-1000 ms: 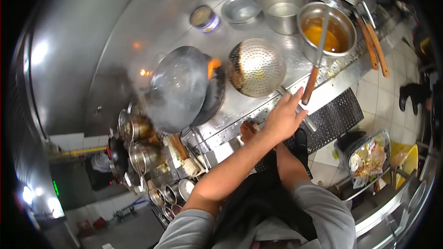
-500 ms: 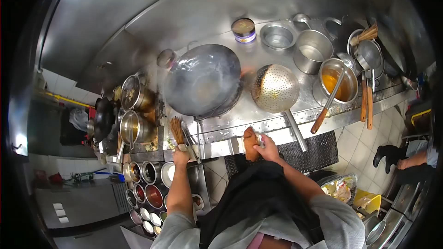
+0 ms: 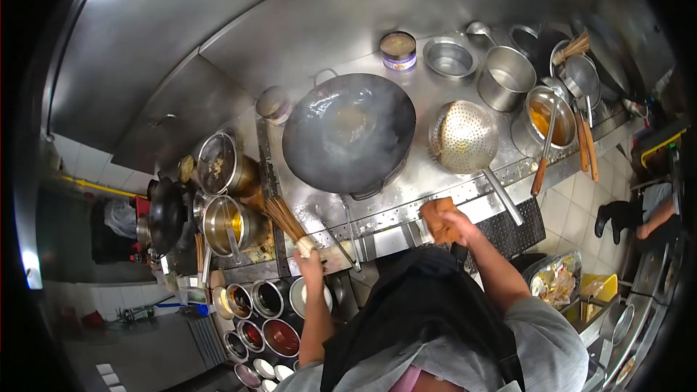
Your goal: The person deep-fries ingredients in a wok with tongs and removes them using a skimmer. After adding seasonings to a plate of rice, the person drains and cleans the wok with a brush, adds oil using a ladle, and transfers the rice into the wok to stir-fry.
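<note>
My left hand (image 3: 311, 265) is wrapped round the pale bound handle of a bamboo wok brush (image 3: 285, 218); its bristles point up and left over the stove's front edge. A folded brown cloth (image 3: 438, 218) is in my right hand (image 3: 462, 228), at the front rim of the stove. Between and beyond my hands sits a large dark wok (image 3: 348, 138), with a wet sheen inside and haze over it. To its right lies a round perforated strainer (image 3: 465, 138), its metal handle reaching over the front edge near my right hand.
Steel pots (image 3: 506, 78), a can (image 3: 398, 51) and a pot of orange liquid (image 3: 541, 120) with a ladle stand at the right back. Seasoning containers (image 3: 281, 337) are below my left arm. Two pots (image 3: 234, 226) stand left. Another person's arm (image 3: 657, 216) shows far right.
The view has shifted, so the stove sits farther right. The wok looks more level and has moved slightly right. My left hand has raised the brush; the cloth is more bunched in my right hand.
</note>
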